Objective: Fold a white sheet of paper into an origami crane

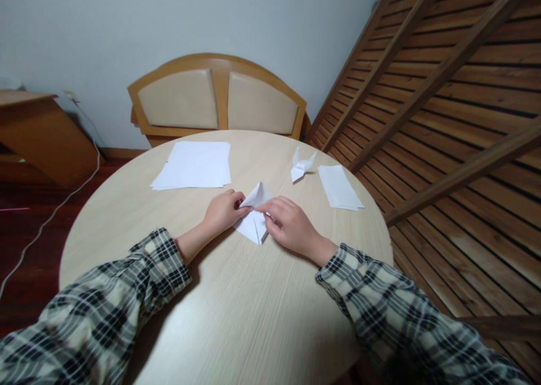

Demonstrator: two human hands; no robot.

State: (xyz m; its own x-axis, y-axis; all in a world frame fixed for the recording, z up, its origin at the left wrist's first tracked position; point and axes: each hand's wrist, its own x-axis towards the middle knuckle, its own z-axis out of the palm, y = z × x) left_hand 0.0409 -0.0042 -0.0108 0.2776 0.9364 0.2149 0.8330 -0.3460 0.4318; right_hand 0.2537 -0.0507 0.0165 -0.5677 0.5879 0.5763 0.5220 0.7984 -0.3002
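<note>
A folded piece of white paper [252,227] lies on the round table in front of me, its top flap raised to a point and a crease running down the lower part. My left hand [223,210] pinches its left edge between thumb and curled fingers. From the other side, my right hand [291,224] has bent fingers closed on the paper's right side, the index fingertip at the middle fold. Part of the paper's edges is hidden under the fingers. Farther back to the right stands a white origami crane [301,165], apart from both hands.
A stack of white sheets [194,164] lies at the back left of the round table [236,317]. Narrower paper strips [340,186] lie near its right edge. Behind stands a padded wooden headboard [220,94]; slatted wood [456,92] leans at the right.
</note>
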